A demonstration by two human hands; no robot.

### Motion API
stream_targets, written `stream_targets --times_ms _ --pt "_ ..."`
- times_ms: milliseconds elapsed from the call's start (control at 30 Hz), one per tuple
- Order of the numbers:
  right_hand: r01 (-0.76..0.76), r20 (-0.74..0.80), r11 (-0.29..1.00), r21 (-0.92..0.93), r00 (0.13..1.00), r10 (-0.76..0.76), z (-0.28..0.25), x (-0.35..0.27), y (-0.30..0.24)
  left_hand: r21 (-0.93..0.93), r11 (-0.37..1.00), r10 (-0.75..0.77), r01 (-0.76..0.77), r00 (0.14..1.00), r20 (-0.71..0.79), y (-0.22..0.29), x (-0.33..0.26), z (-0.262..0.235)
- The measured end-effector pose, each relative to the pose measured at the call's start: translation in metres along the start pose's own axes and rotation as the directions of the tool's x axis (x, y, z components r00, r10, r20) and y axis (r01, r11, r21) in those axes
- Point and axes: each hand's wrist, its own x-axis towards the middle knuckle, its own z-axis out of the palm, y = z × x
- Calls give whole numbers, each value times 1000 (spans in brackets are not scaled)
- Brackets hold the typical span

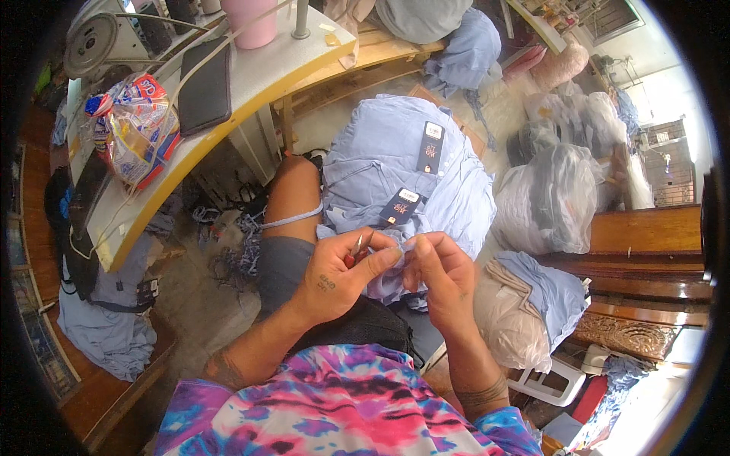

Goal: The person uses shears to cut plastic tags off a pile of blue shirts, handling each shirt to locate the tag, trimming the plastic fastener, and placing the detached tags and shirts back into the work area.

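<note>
A heap of light blue garments (365, 140) lies in front of me, by my bare knee. Dark hang tags (401, 206) with white stickers rest on it. My left hand (348, 272) is closed, thumb and forefinger pinching a bit of the light blue cloth at the heap's near edge. Tucked in that same hand is a small red-handled tool with a pointed metal tip (355, 251); its full shape is hidden. My right hand (442, 275) meets it from the other side, fingertips pinched on the cloth. The fingertips almost touch.
At left, a curved yellow-edged table (251, 102) carries a black phone (205, 85), a bread bag (137, 129) and a pink tumbler (251, 23). Plastic-wrapped bundles (547, 197) stand at right. More blue garments (114, 334) hang at lower left. Cloth scraps (236, 243) litter the floor.
</note>
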Motion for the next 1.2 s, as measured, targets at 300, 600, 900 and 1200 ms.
stream_targets --times_ms 300,600,900,1200 --pt "368 263 767 -525 927 -265 -13 3 -10 25 1000 -19 18 999 50 -2 -4 5" --pt "500 424 642 -582 860 -285 -22 11 -36 32 998 53 -55 996 73 4 -13 8" --pt "426 419 759 -492 881 -222 -26 6 -29 111 991 54 -73 985 165 8 -16 5" --pt "585 425 594 -552 810 -403 -18 15 -19 331 936 82 -115 990 113 3 -11 2"
